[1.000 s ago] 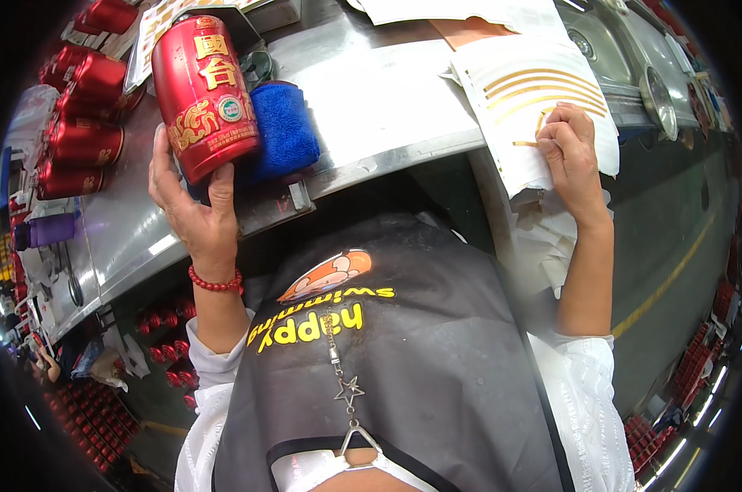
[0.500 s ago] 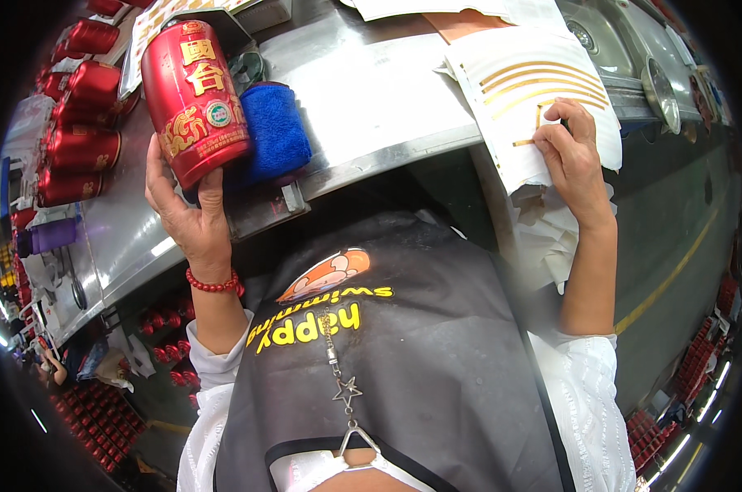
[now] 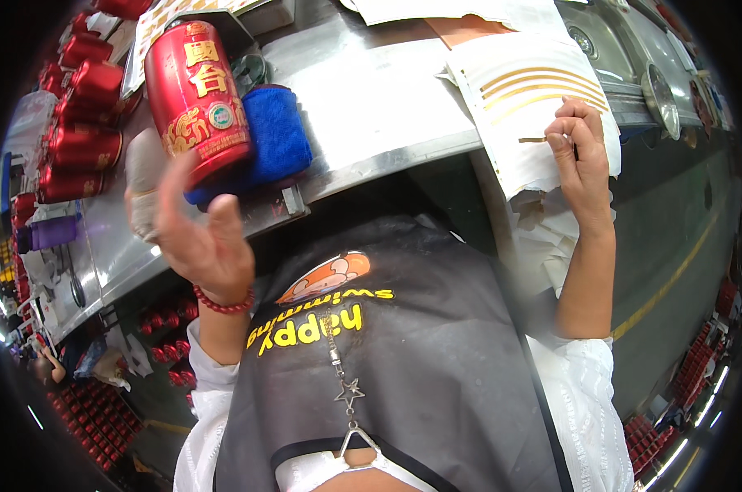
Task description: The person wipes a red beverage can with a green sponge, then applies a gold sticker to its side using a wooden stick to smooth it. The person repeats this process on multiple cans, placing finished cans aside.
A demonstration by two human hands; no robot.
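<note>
While the left hand (image 3: 203, 242) spreads open fingers under the red can (image 3: 197, 90) at eleven o'clock over the tabletop (image 3: 371, 107), the rigid, glossy cylinder looks slippery, best gripped around its middle; the right hand (image 3: 580, 160) pinches a thin gold strip (image 3: 532, 139).

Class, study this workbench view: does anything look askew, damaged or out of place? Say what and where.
The white sticker sheet overhangs the metal bench edge, its lower part crumpled below the right hand. The red can tilts against the left hand.
</note>
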